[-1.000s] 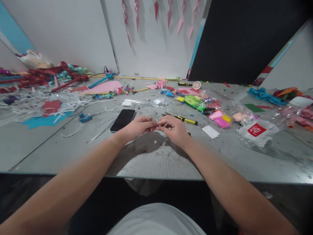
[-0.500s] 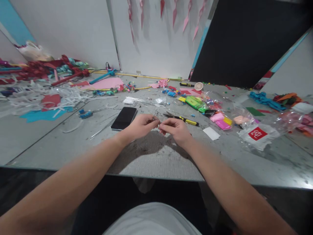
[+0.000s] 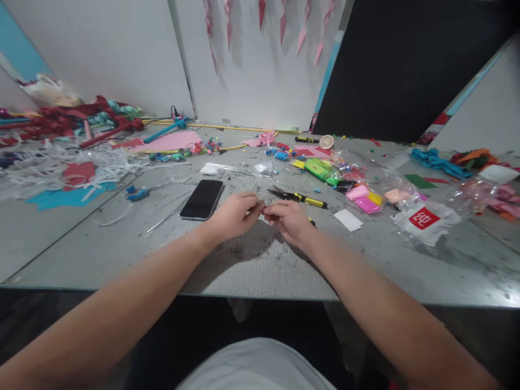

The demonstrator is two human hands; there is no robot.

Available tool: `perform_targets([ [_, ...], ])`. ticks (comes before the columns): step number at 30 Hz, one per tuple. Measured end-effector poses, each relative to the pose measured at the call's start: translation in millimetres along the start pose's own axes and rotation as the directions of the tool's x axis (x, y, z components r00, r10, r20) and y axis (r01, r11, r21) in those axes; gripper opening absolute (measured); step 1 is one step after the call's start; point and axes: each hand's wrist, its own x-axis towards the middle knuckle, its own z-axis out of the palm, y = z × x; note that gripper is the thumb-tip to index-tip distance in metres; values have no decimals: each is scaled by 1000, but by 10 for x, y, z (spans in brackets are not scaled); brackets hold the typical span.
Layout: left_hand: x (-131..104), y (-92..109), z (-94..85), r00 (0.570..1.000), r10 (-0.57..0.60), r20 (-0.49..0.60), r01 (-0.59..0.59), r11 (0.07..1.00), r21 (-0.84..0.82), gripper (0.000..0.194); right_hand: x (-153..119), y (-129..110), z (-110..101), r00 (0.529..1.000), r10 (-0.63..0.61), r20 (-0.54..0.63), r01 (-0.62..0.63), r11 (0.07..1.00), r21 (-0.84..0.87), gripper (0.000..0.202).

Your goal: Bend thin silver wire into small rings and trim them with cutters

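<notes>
My left hand (image 3: 238, 215) and my right hand (image 3: 290, 219) meet fingertip to fingertip above the grey table (image 3: 244, 271). Both are closed in a pinch, and whatever lies between the fingers is too small to make out. Just left of my left hand lies a black smartphone (image 3: 202, 199). Pliers with black and yellow handles (image 3: 298, 197) rest behind my right hand, jaws pointing left. Thin wires (image 3: 160, 223) are on the table left of the phone, and more thin clear sticks (image 3: 235, 170) lie behind it.
Bright clay packets (image 3: 320, 169), a white card (image 3: 348, 220) and a plastic bag with a red label (image 3: 424, 219) lie to the right. White paper strips (image 3: 44, 168) and red crepe pieces (image 3: 52, 122) heap up at the left. Pink twisted streamers (image 3: 283, 24) hang on the wall behind.
My head view has shifted slightly, so the scene sits a little further left. My hands stay together, with the right hand turned a bit and its lower fingers more curled.
</notes>
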Motion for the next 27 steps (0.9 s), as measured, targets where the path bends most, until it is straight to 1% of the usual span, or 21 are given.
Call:
perform_targets([
  [4,4,-7,0,999,38,30,-39,999,34,27,9,-24,-2,997,75,-11,-74,996,39,14],
  [9,13,-17,-1,999,38,39,-40,998,48,29,39,-46,-23,990,136,-30,-134,989,56,10],
  [12,19,-26,-5,998,30,53,-32,999,37,30,45,-39,-33,989,146,-40,-143,988,49,15],
  [15,23,-35,-10,998,-10,64,9,1000,12,30,40,-14,-28,992,116,-54,-115,993,30,24],
  [17,27,-42,-10,996,-68,65,69,998,-11,29,36,8,-16,995,68,-73,-68,998,9,31],
  [20,43,-45,-9,978,-198,63,201,978,-50,29,31,35,-2,996,-11,-94,8,999,-31,40],
  [22,56,-37,-19,955,-289,72,295,951,-89,31,25,40,-6,994,-96,-60,89,990,-107,46],
  [23,62,-31,-29,941,-329,82,336,935,-115,32,20,38,-14,987,-160,-23,154,973,-173,48],
  [25,66,-18,-54,913,-390,117,406,898,-172,35,7,25,-38,950,-302,76,309,891,-333,49],
  [27,62,-15,-81,888,-427,171,457,861,-224,36,-5,4,-67,905,-397,154,421,782,-460,45],
])
